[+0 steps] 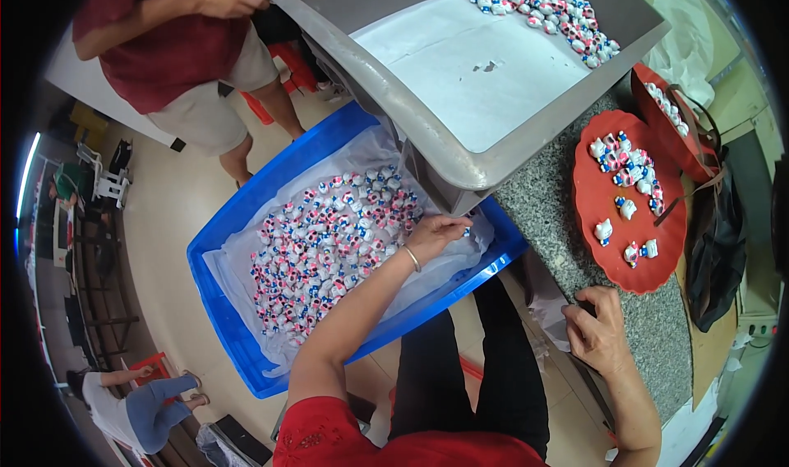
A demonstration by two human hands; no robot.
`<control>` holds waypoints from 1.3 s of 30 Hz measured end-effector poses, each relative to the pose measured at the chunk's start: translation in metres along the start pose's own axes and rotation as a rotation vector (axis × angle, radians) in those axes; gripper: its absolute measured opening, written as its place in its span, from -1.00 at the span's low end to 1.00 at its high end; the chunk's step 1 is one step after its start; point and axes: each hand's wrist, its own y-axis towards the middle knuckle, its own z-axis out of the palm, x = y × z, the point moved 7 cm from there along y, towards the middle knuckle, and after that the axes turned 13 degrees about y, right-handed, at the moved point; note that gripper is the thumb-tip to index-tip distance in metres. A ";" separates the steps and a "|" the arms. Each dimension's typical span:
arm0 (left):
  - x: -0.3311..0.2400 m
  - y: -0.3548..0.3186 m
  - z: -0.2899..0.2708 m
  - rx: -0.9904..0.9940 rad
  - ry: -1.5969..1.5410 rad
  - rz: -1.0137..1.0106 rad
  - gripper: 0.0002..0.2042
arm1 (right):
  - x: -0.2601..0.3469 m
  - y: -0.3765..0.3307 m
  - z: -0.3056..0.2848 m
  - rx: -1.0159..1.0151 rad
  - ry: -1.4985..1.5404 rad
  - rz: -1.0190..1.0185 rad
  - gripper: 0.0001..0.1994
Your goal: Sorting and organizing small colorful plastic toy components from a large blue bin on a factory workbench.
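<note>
Sorting little toys from a big blue box

The big blue plastic box (238, 302) sits on the floor, lined with white sheet and holding lots of small pink, white and blue toy figures (329, 249). Above it, the grey plastic tray (460, 150) is mostly bare, with some figures in its far corner. The speckled stone table (542, 212) carries a red round plate (629, 261) with only a few figures, so most look left to do. The left hand (434, 233) hangs over the box, fingers pinched together; I cannot tell what they hold. The right hand (598, 329) rests on the table edge, fingers curled.
</note>
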 end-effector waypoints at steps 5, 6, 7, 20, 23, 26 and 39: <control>-0.012 0.014 0.013 -0.103 0.477 0.094 -0.81 | -0.005 -0.001 -0.001 0.014 -0.003 0.021 -0.64; -0.025 0.015 0.016 -0.175 0.853 0.127 -0.81 | -0.007 -0.002 -0.001 0.021 -0.008 0.026 -0.64; -0.023 0.016 0.017 -0.177 0.855 0.126 -0.81 | -0.007 -0.002 0.000 0.021 -0.007 0.024 -0.64; 0.026 0.048 0.046 -0.122 1.215 0.440 -0.83 | -0.018 0.000 0.009 0.007 0.003 0.029 -0.67; 0.018 0.040 0.040 -0.271 1.199 0.546 -0.87 | -0.017 0.003 0.013 0.010 0.010 0.036 -0.67; 0.020 0.042 0.035 -0.244 1.298 0.526 -0.88 | -0.009 0.008 0.016 0.007 0.017 0.033 -0.68; -0.046 -0.047 -0.025 -0.284 1.450 0.327 -0.78 | 0.031 -0.010 -0.041 0.022 0.059 -0.025 -0.73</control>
